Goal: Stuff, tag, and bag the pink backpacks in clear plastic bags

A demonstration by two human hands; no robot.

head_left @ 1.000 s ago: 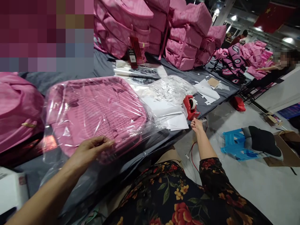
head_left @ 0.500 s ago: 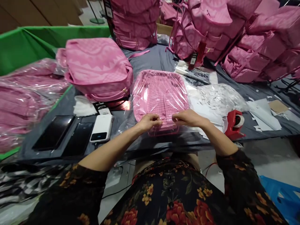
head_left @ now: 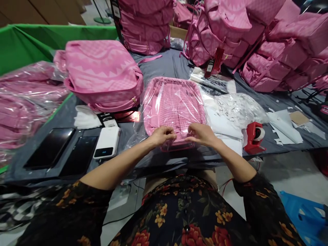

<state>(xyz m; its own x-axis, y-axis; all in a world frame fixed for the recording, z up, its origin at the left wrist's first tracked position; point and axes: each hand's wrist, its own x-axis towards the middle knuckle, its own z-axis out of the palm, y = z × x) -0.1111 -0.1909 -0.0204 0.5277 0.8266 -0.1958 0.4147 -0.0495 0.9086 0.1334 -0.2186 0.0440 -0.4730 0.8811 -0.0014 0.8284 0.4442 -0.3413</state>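
Observation:
A pink backpack (head_left: 176, 102) in a clear plastic bag lies flat on the dark cloth in front of me, its ribbed panel facing up. My left hand (head_left: 162, 135) pinches the plastic at the backpack's near edge. Just to the right, my right hand (head_left: 201, 135) rests at the same edge, thumb and fingers apart, touching the plastic. A small gap separates the two hands.
A larger pink backpack (head_left: 102, 73) sits at the left, above a white power bank (head_left: 107, 141) and two dark phones. On the right are a red tape dispenser (head_left: 254, 138), a clear bag of small pieces (head_left: 239, 107) and white sheets. Pink backpacks are stacked behind.
My right thumb and fingers have spread from a pinch. My left hand has barely moved. The view has shifted slightly.

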